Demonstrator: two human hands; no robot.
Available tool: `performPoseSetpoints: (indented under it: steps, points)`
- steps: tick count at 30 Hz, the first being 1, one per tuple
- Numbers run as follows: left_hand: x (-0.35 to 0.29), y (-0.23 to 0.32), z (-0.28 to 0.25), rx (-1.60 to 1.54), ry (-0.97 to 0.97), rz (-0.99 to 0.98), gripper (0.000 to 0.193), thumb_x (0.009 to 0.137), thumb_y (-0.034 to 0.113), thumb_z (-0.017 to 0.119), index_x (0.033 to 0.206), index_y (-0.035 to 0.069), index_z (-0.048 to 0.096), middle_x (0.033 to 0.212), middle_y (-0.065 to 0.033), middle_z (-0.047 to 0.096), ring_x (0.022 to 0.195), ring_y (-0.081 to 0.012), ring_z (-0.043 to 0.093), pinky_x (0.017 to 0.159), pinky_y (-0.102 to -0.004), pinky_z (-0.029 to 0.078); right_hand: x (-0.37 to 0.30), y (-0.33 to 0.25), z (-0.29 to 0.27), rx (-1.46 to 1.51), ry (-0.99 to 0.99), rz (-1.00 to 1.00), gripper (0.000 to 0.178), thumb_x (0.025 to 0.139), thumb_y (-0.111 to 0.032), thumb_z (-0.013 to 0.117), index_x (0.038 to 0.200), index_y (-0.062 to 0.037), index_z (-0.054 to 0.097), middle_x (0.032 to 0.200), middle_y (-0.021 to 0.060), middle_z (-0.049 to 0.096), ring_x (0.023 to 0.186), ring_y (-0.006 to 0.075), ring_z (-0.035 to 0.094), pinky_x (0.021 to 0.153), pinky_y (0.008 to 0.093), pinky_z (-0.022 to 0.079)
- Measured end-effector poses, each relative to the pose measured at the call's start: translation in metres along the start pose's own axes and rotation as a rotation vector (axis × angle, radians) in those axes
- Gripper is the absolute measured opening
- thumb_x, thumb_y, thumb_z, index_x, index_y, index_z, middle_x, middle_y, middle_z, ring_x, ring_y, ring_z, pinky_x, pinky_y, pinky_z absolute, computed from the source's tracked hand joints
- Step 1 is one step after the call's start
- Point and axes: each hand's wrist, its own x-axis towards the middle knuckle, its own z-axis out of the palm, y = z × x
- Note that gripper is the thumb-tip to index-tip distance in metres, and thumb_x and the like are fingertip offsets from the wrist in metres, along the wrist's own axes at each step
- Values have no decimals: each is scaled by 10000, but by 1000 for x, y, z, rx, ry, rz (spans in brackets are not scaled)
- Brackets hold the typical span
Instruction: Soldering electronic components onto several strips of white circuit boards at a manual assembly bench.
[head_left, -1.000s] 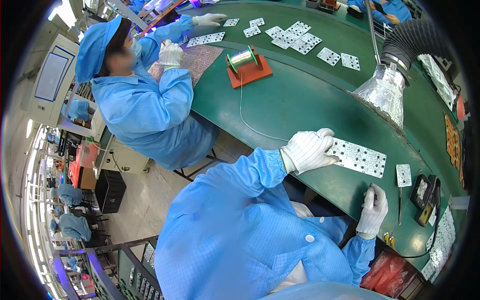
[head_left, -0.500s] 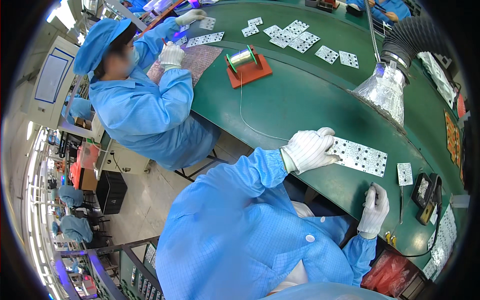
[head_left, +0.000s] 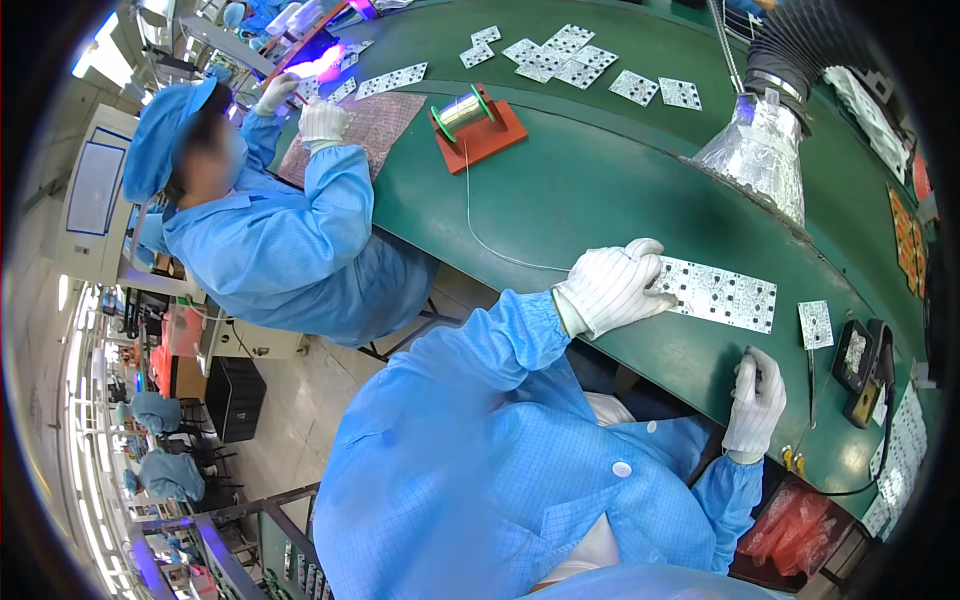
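My left hand, in a white striped glove, is closed on the left end of a long white circuit board dotted with dark parts. The board lies on the green bench. A thin solder wire runs from a spool on a red-brown stand to this hand, where the glove hides its end. Nearer the front edge, my right hand has its gloved fingers curled, with nothing seen in them. Beyond it lie a small square board and thin tweezers.
A foil-wrapped fume hood hangs over the bench. At the right are a soldering-iron stand, a cable and more boards. A co-worker in blue sits at the left. Loose boards lie on the far green strip.
The whole view has shifted slightly. My left hand stays at the board's end and my right hand stays curled. The co-worker's far hand has drawn back from a board.
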Motion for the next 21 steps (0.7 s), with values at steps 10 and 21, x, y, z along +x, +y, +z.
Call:
performPoseSetpoints:
  steps: [10, 21]
  points:
    - [0, -1, 0, -2, -28, -9, 408, 737, 446, 729, 678, 64, 598, 1125, -45, 639, 737, -201, 669, 614, -318, 532, -1, 11, 1, -40, 24, -109, 171, 948, -140, 573, 1044, -16, 641, 777, 66, 607, 629, 104, 559, 508, 240, 453]
    - [-1, 0, 0, -1, -13, -13, 400, 735, 445, 724, 689, 61, 622, 1119, -35, 641, 737, -196, 668, 616, -318, 532, -1, 5, 2, -20, 1, -82, 174, 950, -134, 571, 1051, -11, 641, 805, 73, 607, 638, 108, 564, 516, 237, 456]
